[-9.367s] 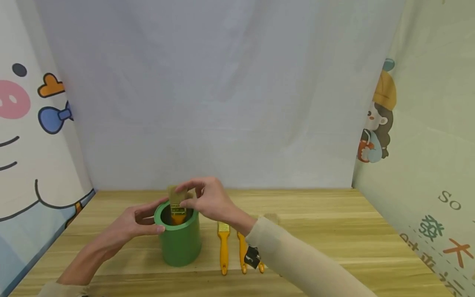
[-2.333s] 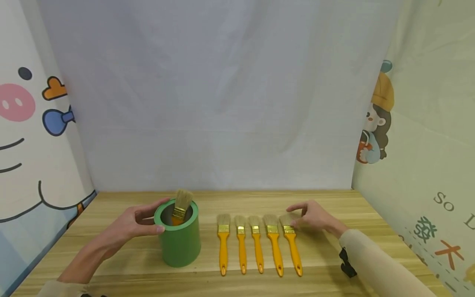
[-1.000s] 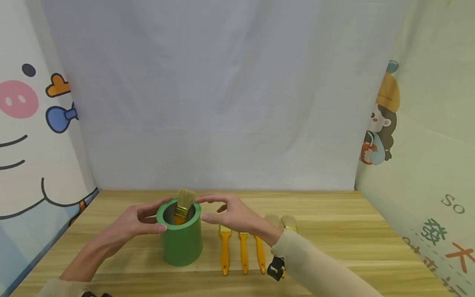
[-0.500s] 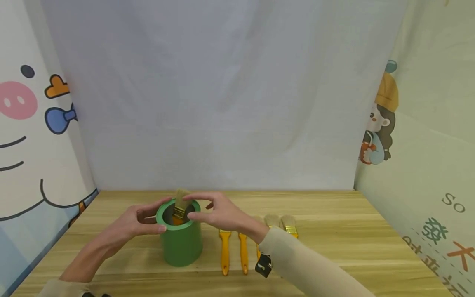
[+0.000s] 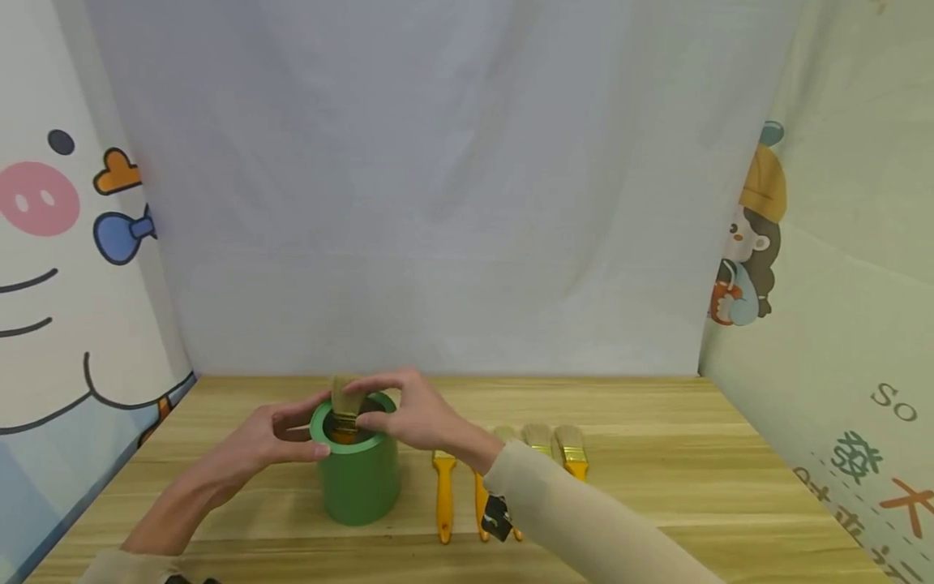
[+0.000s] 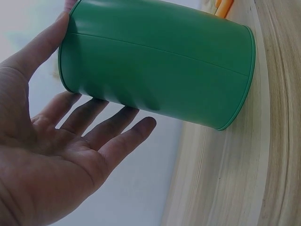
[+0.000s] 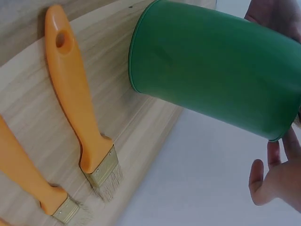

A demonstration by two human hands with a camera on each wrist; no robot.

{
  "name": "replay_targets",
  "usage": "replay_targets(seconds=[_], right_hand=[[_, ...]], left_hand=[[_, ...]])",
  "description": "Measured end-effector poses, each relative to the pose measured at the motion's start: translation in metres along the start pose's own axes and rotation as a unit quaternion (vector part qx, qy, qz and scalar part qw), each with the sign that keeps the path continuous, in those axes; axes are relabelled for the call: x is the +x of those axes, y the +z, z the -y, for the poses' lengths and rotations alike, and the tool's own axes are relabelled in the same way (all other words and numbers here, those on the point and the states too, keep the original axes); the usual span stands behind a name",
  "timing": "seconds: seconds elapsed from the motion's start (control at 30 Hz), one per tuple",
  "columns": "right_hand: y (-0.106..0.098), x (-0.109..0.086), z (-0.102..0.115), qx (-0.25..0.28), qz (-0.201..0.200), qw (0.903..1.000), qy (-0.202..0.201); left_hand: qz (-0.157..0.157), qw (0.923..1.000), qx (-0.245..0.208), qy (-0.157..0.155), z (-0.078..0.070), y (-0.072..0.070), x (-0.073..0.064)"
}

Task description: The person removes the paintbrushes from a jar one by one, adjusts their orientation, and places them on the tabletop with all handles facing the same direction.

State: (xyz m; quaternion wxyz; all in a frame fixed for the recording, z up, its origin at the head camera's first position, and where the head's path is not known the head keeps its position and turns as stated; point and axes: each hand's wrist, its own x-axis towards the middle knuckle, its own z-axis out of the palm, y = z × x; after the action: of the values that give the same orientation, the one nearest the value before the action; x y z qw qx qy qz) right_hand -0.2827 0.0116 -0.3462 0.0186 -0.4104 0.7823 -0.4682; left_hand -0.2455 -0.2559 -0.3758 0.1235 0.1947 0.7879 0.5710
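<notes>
In the head view a green can [image 5: 361,491] stands upright on the wooden table. A paintbrush [image 5: 346,397] is in it handle down, its bristles above the rim and most of its orange handle hidden. My right hand [image 5: 416,414] pinches this brush around the bristles and metal band. My left hand [image 5: 266,438] grips the can near its top, thumb on the near side of the rim. The left wrist view has that same hand [image 6: 56,146] with its thumb and fingertips against the green wall of the can [image 6: 155,61].
Right of the can lie several orange-handled paintbrushes in a row, bristles pointing away; the nearest brush [image 5: 444,499] is beside the can, the farthest brush [image 5: 572,446] at the right. My right sleeve [image 5: 576,503] covers parts of them. A grey curtain [image 5: 445,203] hangs behind the table.
My right hand has come left from the rightmost brush on the table to the can and now pinches the brush there. That brush has gone from tilted right to nearly upright.
</notes>
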Motion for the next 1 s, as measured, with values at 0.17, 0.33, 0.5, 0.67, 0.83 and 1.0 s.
replay_targets(seconds=[0.17, 0.33, 0.5, 0.67, 0.83, 1.0], right_hand=[[0.0014, 0.0012, -0.0008, 0.003, -0.026, 0.9997, -0.001], [0.0026, 0.0026, -0.0024, 0.007, -0.063, 0.9980, 0.009], [0.0029, 0.0026, -0.0030, 0.009, -0.086, 0.9963, 0.008], [0.0026, 0.0017, -0.0053, 0.009, -0.090, 0.9959, 0.003], [0.0017, 0.0009, -0.0063, 0.004, -0.097, 0.9953, 0.001], [0.0003, 0.0012, -0.0050, 0.001, -0.101, 0.9949, 0.001]], left_hand=[[0.001, 1.0000, -0.002, 0.000, -0.0011, -0.0009, 0.0021], [0.002, 1.0000, -0.001, 0.000, -0.0021, -0.0013, 0.0028], [0.000, 1.0000, -0.003, 0.001, -0.0016, -0.0016, 0.0029], [-0.001, 1.0000, -0.003, 0.002, -0.0016, -0.0016, 0.0027], [-0.005, 0.9999, -0.001, -0.010, -0.0024, -0.0003, 0.0013], [-0.005, 1.0000, -0.002, -0.006, -0.0021, 0.0002, 0.0004]])
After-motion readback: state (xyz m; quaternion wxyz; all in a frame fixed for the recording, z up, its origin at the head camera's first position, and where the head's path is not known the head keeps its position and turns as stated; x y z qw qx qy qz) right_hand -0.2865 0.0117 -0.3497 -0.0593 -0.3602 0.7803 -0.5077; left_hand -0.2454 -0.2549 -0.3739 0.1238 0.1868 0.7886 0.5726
